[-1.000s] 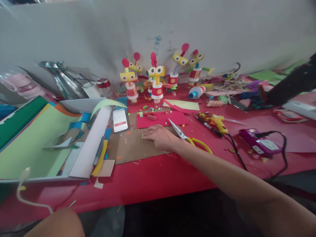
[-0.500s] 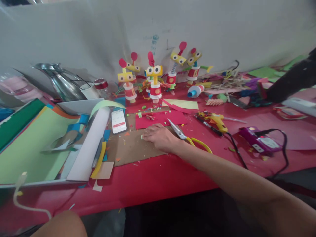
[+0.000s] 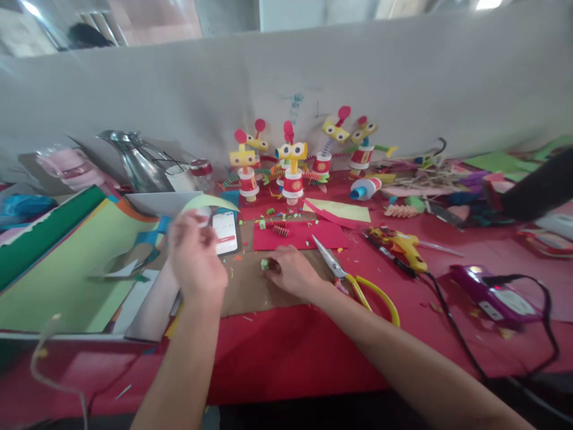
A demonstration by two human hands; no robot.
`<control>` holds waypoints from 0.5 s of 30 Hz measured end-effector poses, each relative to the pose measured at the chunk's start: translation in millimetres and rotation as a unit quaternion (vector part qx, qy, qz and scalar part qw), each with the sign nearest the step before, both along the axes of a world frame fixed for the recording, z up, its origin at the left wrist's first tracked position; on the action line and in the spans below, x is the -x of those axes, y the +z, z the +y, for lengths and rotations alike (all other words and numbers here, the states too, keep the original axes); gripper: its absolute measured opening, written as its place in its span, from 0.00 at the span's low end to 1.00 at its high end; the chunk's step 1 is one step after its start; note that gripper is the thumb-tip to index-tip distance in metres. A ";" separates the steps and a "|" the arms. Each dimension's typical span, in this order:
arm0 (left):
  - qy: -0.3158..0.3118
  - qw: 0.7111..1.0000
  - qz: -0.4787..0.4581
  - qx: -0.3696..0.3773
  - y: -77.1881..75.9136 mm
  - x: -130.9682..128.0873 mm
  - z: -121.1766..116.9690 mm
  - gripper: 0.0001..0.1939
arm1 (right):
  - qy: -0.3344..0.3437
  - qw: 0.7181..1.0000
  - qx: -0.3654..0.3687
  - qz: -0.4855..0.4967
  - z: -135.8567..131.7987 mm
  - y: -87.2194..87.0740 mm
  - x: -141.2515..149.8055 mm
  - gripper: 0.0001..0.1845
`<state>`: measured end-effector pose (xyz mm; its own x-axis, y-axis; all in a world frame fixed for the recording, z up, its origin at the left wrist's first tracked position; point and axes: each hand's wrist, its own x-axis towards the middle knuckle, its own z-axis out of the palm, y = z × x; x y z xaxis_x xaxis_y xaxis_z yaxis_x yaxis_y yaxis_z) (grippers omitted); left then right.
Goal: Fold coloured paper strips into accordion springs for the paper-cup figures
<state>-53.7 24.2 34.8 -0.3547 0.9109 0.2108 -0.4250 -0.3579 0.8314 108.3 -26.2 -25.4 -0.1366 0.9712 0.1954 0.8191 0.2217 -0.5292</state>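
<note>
I count five paper figures [image 3: 293,170] finished; right hand [image 3: 290,273] pinches a green scrap [image 3: 264,263] on the cardboard [image 3: 250,286], left hand [image 3: 194,257] blurred, grip unclear.

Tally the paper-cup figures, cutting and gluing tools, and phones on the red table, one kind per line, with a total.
Paper-cup figures with googly eyes: 4
Yellow-handled scissors: 1
Yellow glue gun: 1
Glue bottle, lying down: 1
Phone: 1
Total: 8
</note>
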 end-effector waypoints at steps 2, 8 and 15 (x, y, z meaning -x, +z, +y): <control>0.027 0.999 -0.016 0.037 -12.3 -11.1 10.2 0.07 | -0.003 1.000 -0.016 -0.015 -1.5 -2.5 1.6 0.11; -0.005 0.996 0.022 0.085 -41.8 -23.0 26.5 0.07 | 0.001 0.999 -0.030 0.026 -1.5 -10.5 3.7 0.06; -0.220 0.967 0.093 0.092 -42.7 -14.3 23.5 0.07 | -0.010 0.904 0.121 0.411 -0.5 10.1 -6.3 0.09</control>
<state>-39.4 47.7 -7.9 0.1048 0.9931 0.0533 -0.3403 -0.0146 0.9402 114.6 -26.7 -15.3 -0.0236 0.9997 0.0040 0.1308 0.0070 -0.9914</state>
